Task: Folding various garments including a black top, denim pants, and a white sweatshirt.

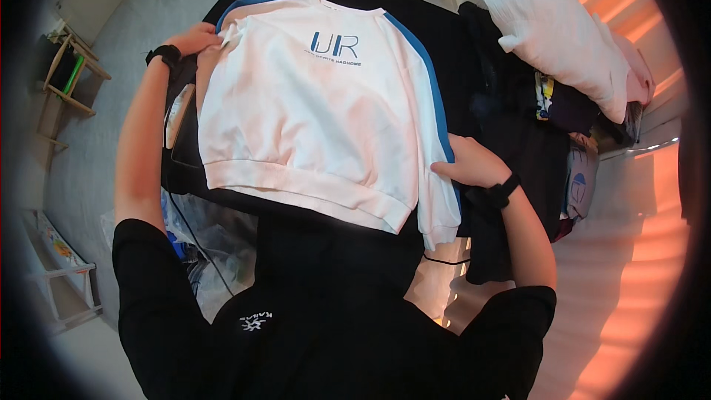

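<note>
A white sweatshirt [296, 111] with blue stripes along the shoulders and sleeves lies front up, spread over a black cloth-covered surface [437, 22]. Dark lettering marks its chest, and soft wrinkles run across the body above the ribbed hem. At the upper left, my left hand [194, 38] has its fingers closed on the sleeve near the shoulder; that sleeve's lower part is out of sight. Lower on the other side, my right hand [480, 163] grips the edge of the outstretched sleeve above its cuff, thumb on top and fingers hidden beneath. Each wrist wears a black band.
A white pillow-like bundle [548, 30] rests on piled clothes at the right. Left of the sweatshirt stands a dark-edged pale object [178, 122]; a black cord hangs nearby. Clear plastic [222, 244] lies below. A wooden rack [74, 74] stands far left, orange-lit curtains [629, 274] at right.
</note>
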`<state>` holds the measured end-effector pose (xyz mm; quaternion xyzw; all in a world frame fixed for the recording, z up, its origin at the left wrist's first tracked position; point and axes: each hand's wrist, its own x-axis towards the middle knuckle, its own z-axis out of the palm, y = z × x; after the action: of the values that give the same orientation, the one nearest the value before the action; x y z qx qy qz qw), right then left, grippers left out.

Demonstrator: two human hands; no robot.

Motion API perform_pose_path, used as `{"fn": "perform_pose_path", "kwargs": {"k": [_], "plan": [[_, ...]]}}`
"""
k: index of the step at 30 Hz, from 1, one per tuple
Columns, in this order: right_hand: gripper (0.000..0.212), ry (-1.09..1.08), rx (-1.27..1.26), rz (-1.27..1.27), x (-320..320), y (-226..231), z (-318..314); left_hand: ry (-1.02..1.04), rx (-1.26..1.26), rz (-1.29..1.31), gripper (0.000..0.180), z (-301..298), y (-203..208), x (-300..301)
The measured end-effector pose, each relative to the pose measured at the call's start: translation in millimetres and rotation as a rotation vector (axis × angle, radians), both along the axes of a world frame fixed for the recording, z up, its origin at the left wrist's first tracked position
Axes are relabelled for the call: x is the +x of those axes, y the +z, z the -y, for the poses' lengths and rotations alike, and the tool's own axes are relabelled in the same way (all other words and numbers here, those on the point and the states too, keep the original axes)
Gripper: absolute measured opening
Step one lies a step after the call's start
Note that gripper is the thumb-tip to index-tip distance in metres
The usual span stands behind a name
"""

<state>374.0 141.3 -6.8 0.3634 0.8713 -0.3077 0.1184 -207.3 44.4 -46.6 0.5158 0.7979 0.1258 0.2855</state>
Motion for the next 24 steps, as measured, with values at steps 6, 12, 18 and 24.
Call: {"fn": "perform_pose_path", "kwargs": {"k": [6,12,18,24], "plan": [[0.021,-0.202,0.128,-0.479,31.4,15.1,-12.4,0.348,0.444,0.836,0.041,-5.3,38.8,30.9],[0.030,-0.617,0.039,-0.725,67.5,49.2,-45.4,0.107,0.393,0.868,0.039,2.6,76.4,13.5],[0.047,-0.385,0.072,-0.310,104.3,39.1,-31.5,0.158,0.270,-0.083,0.047,43.6,71.2,20.9],[0.030,-0.491,-0.041,-0.384,129.1,31.8,-36.6,0.240,-0.147,-0.209,0.050,76.1,90.7,15.9]]}}
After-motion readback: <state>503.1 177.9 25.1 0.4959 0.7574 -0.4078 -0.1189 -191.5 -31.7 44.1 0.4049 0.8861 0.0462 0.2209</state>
